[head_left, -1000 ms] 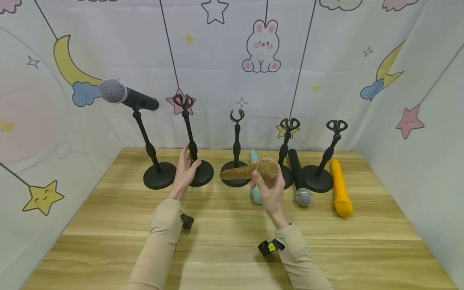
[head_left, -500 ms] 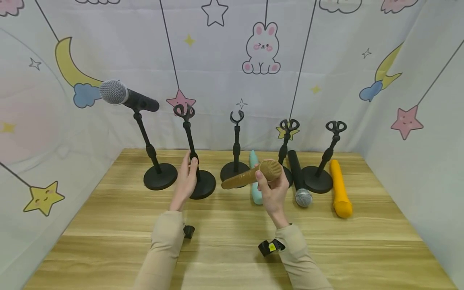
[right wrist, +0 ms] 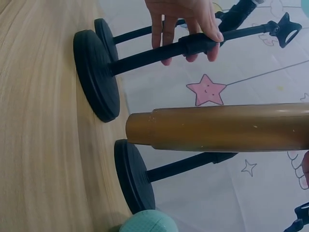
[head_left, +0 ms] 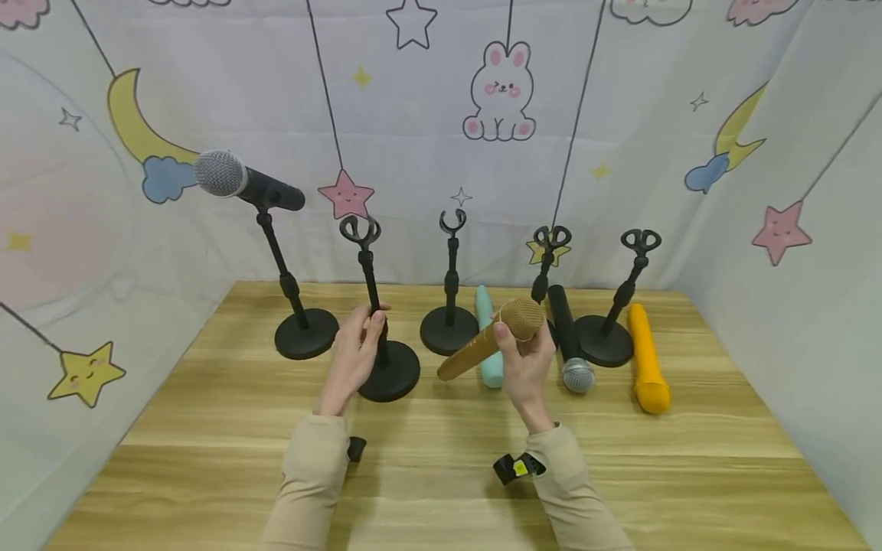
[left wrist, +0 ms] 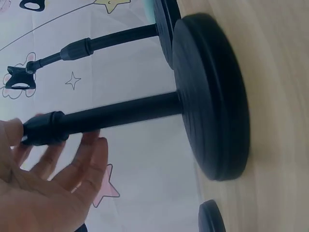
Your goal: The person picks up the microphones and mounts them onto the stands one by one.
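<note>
My left hand (head_left: 355,353) grips a black microphone stand (head_left: 389,373) by the collar on its pole, thumb and fingers about it in the left wrist view. Its round base (left wrist: 212,96) is at the tabletop; whether it touches is unclear. The open clip (head_left: 360,231) on top holds nothing. In my right hand (head_left: 527,375) is a gold microphone (head_left: 482,346), held near its mesh head with the handle slanting down to the left. That handle (right wrist: 222,128) crosses the right wrist view, where only a sliver of the hand shows at the right edge.
A stand at far left bears a black microphone (head_left: 265,188). Empty-clipped stands are at centre (head_left: 449,330) and right (head_left: 604,340); another is partly behind my right hand. Mint (head_left: 491,370), black (head_left: 565,329) and orange (head_left: 646,360) microphones lie on the wooden table (head_left: 441,490).
My left hand has brought the stand forward and slightly right, away from the back edge. The right hand has shifted slightly right, and the gold microphone's handle end now tilts further down.
</note>
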Motion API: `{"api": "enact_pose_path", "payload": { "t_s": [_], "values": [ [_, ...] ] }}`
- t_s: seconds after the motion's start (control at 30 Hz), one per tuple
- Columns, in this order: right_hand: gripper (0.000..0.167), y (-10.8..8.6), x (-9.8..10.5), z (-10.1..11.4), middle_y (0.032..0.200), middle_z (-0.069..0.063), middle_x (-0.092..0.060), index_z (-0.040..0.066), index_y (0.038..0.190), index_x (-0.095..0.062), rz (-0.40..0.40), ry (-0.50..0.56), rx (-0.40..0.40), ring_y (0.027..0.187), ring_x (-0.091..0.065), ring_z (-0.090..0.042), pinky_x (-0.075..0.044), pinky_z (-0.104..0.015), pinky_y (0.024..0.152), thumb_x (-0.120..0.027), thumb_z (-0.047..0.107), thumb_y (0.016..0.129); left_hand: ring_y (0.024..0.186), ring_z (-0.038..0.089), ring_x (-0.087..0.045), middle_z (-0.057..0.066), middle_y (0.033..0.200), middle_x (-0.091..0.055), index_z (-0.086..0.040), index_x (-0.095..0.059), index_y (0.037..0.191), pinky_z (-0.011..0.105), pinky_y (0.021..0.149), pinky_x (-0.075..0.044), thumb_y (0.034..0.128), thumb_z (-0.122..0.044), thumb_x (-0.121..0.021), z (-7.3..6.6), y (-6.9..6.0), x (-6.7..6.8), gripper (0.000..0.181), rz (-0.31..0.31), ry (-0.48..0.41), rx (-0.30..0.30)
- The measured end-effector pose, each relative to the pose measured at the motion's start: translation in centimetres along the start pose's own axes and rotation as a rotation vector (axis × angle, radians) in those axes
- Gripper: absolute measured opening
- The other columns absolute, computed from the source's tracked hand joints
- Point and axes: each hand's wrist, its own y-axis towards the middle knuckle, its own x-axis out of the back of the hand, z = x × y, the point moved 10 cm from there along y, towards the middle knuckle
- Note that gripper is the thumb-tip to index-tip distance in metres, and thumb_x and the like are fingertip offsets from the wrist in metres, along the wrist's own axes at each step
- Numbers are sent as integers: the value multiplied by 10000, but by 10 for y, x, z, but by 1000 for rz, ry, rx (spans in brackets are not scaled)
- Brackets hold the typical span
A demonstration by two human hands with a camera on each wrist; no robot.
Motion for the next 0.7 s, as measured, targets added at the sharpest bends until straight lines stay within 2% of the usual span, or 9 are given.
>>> {"api": "enact_pose_path", "payload": {
  "t_s": [0.17, 0.23, 0.37, 0.43, 0.6, 0.7],
  "values": [
    [439, 3, -2, 5, 1015, 131, -688, 90, 1192, -589, 15, 26, 22, 938, -669, -49, -532, -176, 817, -709, 425, 935, 1073, 336, -704, 141, 1192, -723, -97, -680, 1209, 527, 928, -549, 1070, -291, -499, -10, -1, -3, 300, 46, -29, -63],
    [471, 4, -2, 6, 1025, 123, -682, 60, 1209, -570, 18, 39, 27, 953, -664, -47, -533, -178, 828, -702, 422, 939, 1078, 318, -697, 141, 1162, -735, -83, -689, 1193, 521, 950, -547, 1062, -276, -519, -14, -3, -6, 289, 73, -44, -82],
    [504, 5, 0, 6, 1044, 104, -669, 37, 1244, -531, 11, 53, 20, 984, -657, -49, -533, -182, 852, -685, 414, 946, 1068, 276, -709, 110, 1138, -750, -92, -709, 1170, 499, 975, -550, 1036, -290, -576, -17, -5, -11, 273, 128, -74, -79],
    [490, 5, 1, 6, 1057, 95, -663, 66, 1262, -522, 8, 60, 11, 1003, -661, -54, -540, -192, 880, -696, 392, 940, 1052, 259, -722, 91, 1130, -758, -92, -721, 1168, 482, 964, -561, 1019, -297, -608, -18, -6, -13, 278, 157, -90, -71],
    [443, 7, 4, 10, 1084, 64, -665, 128, 1276, -526, -13, 54, 20, 1022, -668, -71, -558, -224, 890, -764, 211, 912, 1042, 215, -730, 62, 1125, -768, -91, -739, 1171, 420, 942, -579, 993, -276, -653, -22, -9, -22, 271, 250, -117, -94],
    [452, 8, 5, 13, 1091, 32, -667, 127, 1275, -529, -20, 60, 43, 1012, -660, -93, -556, -232, 868, -763, 73, 893, 1026, 176, -732, 52, 1115, -770, -122, -750, 1151, 351, 923, -583, 979, -276, -674, -25, -11, -29, 244, 311, -147, -91]
  ]
}}
